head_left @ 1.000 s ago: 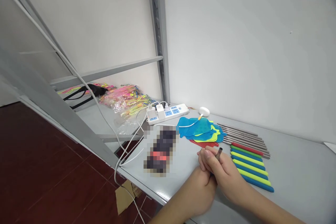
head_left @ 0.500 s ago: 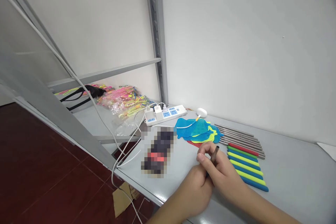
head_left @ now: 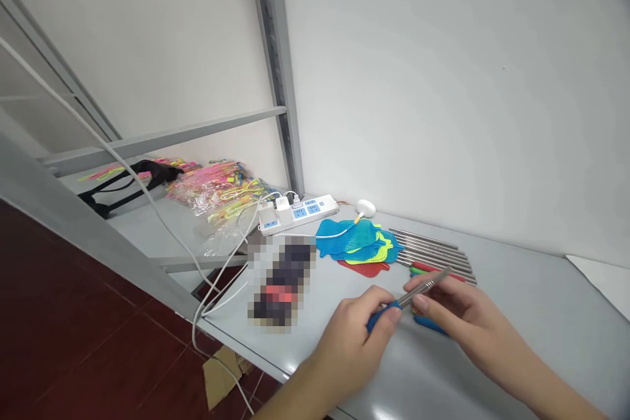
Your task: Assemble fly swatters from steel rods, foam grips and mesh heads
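My left hand (head_left: 350,335) is closed around a blue handle (head_left: 382,317), with thumb and fingers near its front end. A metal rod (head_left: 409,295) sticks out of that handle, slanting up to the right. The thumb and fingers of my right hand (head_left: 470,318) pinch the rod further along. Beneath and behind the right hand lie coloured handles (head_left: 427,323), mostly covered by it. Past them is a row of loose metal rods (head_left: 433,251). Blue, yellow and red mesh fly swatter heads (head_left: 355,239) are piled to the left of the rods.
A white power strip (head_left: 300,213) with plugs and cables stands near the wall, beside a white rounded device (head_left: 365,208). A pixelated dark object (head_left: 283,285) lies on the grey table (head_left: 531,315). Bagged colourful items (head_left: 221,190) sit behind the metal post (head_left: 278,72).
My hands, close together before, have moved apart. The rod now slants right with its blue handle showing in my left hand. The view has shifted slightly right.
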Demonstrator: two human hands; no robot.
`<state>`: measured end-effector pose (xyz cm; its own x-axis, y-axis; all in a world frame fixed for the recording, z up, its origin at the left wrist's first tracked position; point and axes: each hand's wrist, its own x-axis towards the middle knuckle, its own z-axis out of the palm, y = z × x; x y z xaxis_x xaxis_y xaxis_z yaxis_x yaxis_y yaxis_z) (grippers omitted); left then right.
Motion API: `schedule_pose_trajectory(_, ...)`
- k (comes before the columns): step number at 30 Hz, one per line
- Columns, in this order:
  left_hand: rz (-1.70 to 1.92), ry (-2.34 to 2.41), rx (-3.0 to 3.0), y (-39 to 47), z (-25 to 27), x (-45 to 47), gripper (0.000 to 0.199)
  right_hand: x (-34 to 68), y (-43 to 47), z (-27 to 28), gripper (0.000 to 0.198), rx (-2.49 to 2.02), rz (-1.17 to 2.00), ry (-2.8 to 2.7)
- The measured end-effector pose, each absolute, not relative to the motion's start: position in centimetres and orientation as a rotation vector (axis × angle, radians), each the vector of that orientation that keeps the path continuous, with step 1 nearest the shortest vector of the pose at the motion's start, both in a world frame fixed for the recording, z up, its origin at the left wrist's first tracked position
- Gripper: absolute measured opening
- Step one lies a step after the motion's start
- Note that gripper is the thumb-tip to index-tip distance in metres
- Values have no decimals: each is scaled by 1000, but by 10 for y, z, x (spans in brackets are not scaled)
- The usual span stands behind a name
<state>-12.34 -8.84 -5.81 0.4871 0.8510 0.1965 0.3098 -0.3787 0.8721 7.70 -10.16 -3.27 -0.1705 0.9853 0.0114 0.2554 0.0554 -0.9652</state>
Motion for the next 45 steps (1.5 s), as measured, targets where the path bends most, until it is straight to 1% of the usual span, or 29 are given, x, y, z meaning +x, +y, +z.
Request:
schedule_pose_trajectory(3, 878, 1060, 2558, -81, -60, -128, 23, 97, -111, -48, 31, -1424, 1127, -1495)
schedule_pose_trajectory(6, 925, 1086, 2828, -76, -67, -129, 20, 113, -119, -58, 30, -1513, 1045, -1484)
schedule_pose_trajectory(11, 979, 1050, 2932, -79, -76, -125, 15, 123, -134, -71, 25, -1569, 877, -1692)
schedule_pose_trajectory(15, 961, 1025, 3000, -83, -79, -121, 14, 120, -139, -81, 23, -1464, 708, -1936)
schedule_pose_trajectory(18, 961, 1044, 3032, -84, -80, -118, 15, 118, -139, -84, 17, -1368, 563, -2091)
schedule_pose_trajectory(22, 1001, 1054, 3047, -86, -79, -113, 16, 115, -139, -80, 14, -1308, 470, -2179)
schedule_pose_trajectory(26, 1060, 1078, 3043, -85, -79, -109, 17, 113, -140, -74, 19, -1291, 455, -2186)
schedule_pose_trajectory(30, 1089, 1124, 3031, -85, -81, -109, 13, 117, -138, -69, 25, -1266, 411, -2227)
schedule_pose_trajectory(35, 1045, 1172, 3052, -85, -81, -111, 13, 130, -136, -61, 27, -1298, 378, -2247)
schedule_pose_trajectory(40, 1055, 1269, 3031, -80, -79, -113, 15, 156, -139, -48, 27, -1344, 504, -2203)
schedule_pose_trajectory(45, 1033, 1310, 3004, -80, -78, -115, 15, 170, -140, -47, 32, -1433, 640, -2159)
